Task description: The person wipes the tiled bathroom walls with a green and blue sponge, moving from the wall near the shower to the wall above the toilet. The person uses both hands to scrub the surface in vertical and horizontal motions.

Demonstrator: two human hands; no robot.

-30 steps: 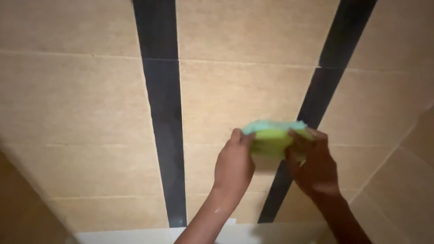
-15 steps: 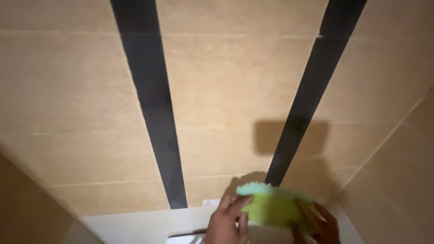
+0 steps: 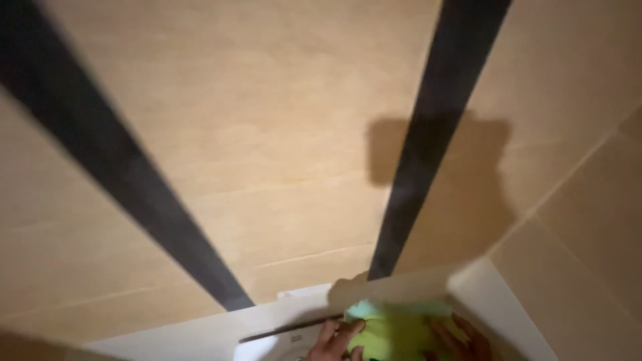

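Both hands sat at the very bottom of the view, around six o'clock, cut off by the frame edge. The left hand lay at about seven o'clock of a yellow-green sponge, its fingers curled onto the sponge's left edge. The right hand was at about four o'clock of the sponge, fingers spread against its right side. Together the two hands pinched the sponge between them, each one closed on its own end. A paler, bluish-green layer showed along the sponge's top edge. The picture was blurred by motion, so finer detail of the fingers could not be made out.

The sponge rested over a white ledge that ran across the bottom of the view from eight o'clock toward four o'clock. A thin dark slot lay in the ledge just left of the left hand, at about nine o'clock from it.

Above, from twelve o'clock down, stood a beige tiled wall. Two black stripes crossed it: the left stripe slanted from ten o'clock down to the ledge, the right stripe ran from one o'clock down to just above the sponge. A dark squarish shadow fell on the wall across the right stripe. At three o'clock a side wall met the tiled wall in a corner.
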